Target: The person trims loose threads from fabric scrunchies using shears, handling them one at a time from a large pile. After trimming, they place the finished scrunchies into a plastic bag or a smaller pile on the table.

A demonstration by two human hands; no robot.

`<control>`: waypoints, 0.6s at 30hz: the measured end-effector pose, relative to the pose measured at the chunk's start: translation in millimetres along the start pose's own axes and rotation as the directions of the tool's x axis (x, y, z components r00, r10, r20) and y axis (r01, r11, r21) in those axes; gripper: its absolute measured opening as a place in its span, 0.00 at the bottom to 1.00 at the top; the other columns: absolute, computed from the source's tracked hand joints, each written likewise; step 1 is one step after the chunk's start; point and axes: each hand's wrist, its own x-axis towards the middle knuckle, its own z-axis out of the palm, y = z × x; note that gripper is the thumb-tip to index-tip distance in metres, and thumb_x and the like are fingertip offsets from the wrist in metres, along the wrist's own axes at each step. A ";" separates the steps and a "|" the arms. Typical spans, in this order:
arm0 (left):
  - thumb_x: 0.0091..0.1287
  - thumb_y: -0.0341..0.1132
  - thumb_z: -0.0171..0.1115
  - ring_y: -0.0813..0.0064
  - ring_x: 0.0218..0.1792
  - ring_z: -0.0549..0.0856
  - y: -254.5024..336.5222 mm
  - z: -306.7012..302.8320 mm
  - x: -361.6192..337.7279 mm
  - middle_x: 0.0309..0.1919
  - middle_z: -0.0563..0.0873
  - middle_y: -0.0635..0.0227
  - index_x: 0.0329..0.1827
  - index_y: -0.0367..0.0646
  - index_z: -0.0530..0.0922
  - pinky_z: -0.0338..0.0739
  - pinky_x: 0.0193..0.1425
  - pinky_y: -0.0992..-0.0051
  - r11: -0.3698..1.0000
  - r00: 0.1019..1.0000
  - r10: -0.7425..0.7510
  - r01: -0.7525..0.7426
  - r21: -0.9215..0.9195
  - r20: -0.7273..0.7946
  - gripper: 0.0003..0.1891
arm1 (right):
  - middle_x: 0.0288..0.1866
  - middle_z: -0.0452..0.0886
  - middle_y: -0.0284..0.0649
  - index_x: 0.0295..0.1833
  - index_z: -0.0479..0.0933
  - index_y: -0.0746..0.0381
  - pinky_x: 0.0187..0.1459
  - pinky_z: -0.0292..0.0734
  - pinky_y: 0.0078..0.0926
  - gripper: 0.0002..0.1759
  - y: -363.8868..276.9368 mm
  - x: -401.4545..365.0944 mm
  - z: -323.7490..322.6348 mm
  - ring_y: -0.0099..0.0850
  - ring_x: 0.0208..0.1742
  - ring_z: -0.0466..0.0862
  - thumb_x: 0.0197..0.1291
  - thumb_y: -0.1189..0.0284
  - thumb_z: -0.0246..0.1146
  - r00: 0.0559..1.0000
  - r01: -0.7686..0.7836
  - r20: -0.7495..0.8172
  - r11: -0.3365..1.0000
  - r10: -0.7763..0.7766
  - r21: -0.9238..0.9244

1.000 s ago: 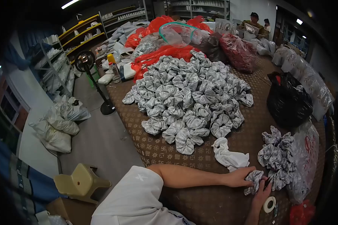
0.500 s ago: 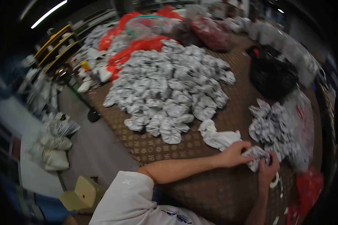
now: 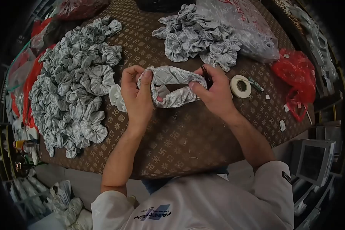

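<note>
Your left hand (image 3: 138,92) is partly closed, its thumb and curled fingers pinching the left end of a grey-white patterned fabric ring (image 3: 174,74). Your right hand (image 3: 216,92) is partly closed on the ring's right end, its thumb pressing the fabric, and a small dark tool (image 3: 206,76) sits among its fingers. The ring is held up above the near part of the brown patterned table (image 3: 180,145), opened into a long loop with a gap through its middle; a small pink patch shows at its lower left, though you cannot tell what it is. Just beside your left hand, on its outer side, lies a white cloth (image 3: 117,99), partly hidden by that hand. Near your right hand, a roll of tape (image 3: 234,85) lies flat, with a small tube (image 3: 257,85) just beside it and a crumpled red bag (image 3: 299,73) farther right. Beyond your hands is a smaller heap of gathered fabric pieces (image 3: 195,36), touching a clear plastic bag (image 3: 257,36) on its right. A larger pile of similar pieces (image 3: 73,88) covers the table's left side, with red plastic (image 3: 30,96) along its outer edge.
</note>
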 end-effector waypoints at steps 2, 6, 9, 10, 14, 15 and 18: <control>0.77 0.30 0.59 0.88 0.37 0.74 0.3 5.6 -2.0 0.37 0.78 0.74 0.50 0.40 0.71 0.71 0.44 0.85 0.999 1.000 -0.020 0.019 -0.046 -0.023 0.06 | 0.31 0.80 0.32 0.42 0.78 0.68 0.35 0.72 0.19 0.10 -0.3 -1.8 -1.6 0.15 0.33 0.75 0.59 0.75 0.69 1.000 0.021 -0.013 1.000 -0.020 0.022; 0.77 0.29 0.57 0.85 0.41 0.78 -24.7 1.7 -0.7 0.43 0.80 0.70 0.58 0.37 0.71 0.74 0.45 0.82 0.980 0.984 0.163 -0.170 0.108 0.076 0.11 | 0.37 0.80 0.27 0.49 0.78 0.66 0.40 0.72 0.17 0.12 3.8 -3.3 -7.8 0.15 0.38 0.75 0.65 0.72 0.69 0.993 -0.113 0.061 0.970 0.102 0.217; 0.80 0.42 0.55 0.80 0.49 0.79 11.6 -30.1 26.5 0.50 0.78 0.67 0.62 0.38 0.69 0.76 0.49 0.73 0.978 0.951 0.036 -0.096 -0.183 -0.306 0.18 | 0.40 0.79 0.26 0.53 0.78 0.65 0.44 0.72 0.15 0.13 14.5 1.7 -5.1 0.14 0.41 0.75 0.67 0.72 0.68 0.974 -0.210 0.128 0.952 0.185 0.224; 0.80 0.51 0.51 0.68 0.57 0.79 28.5 -50.6 41.8 0.57 0.74 0.61 0.68 0.40 0.62 0.79 0.55 0.62 0.879 0.911 0.223 -0.342 -0.331 -0.348 0.26 | 0.40 0.79 0.26 0.53 0.78 0.65 0.44 0.72 0.14 0.13 12.4 1.8 -4.2 0.14 0.41 0.75 0.67 0.72 0.68 0.980 -0.168 0.138 0.969 0.144 0.180; 0.79 0.53 0.51 0.50 0.67 0.75 5.5 -75.6 51.5 0.62 0.63 0.55 0.73 0.43 0.54 0.74 0.70 0.50 0.785 0.820 0.138 -0.432 -0.444 -0.555 0.30 | 0.40 0.80 0.27 0.52 0.78 0.64 0.42 0.73 0.15 0.11 24.0 -0.8 0.8 0.14 0.40 0.77 0.67 0.73 0.67 0.975 -0.112 0.204 0.985 0.083 0.133; 0.80 0.50 0.52 0.51 0.65 0.77 -11.8 -61.4 45.4 0.62 0.65 0.56 0.73 0.42 0.55 0.76 0.69 0.52 0.851 0.857 0.053 -0.308 -0.425 -0.513 0.29 | 0.40 0.80 0.27 0.52 0.78 0.64 0.42 0.73 0.15 0.11 28.0 2.0 6.8 0.14 0.40 0.77 0.67 0.73 0.67 0.977 -0.091 0.202 0.987 0.062 0.135; 0.77 0.33 0.57 0.63 0.55 0.85 -37.3 -24.9 22.1 0.56 0.76 0.62 0.66 0.38 0.68 0.81 0.59 0.67 0.996 0.995 0.083 -0.081 -0.038 0.062 0.18 | 0.32 0.80 0.29 0.43 0.79 0.65 0.35 0.72 0.18 0.08 41.4 3.4 2.8 0.15 0.32 0.77 0.68 0.71 0.66 0.987 -0.078 0.147 0.995 0.068 0.063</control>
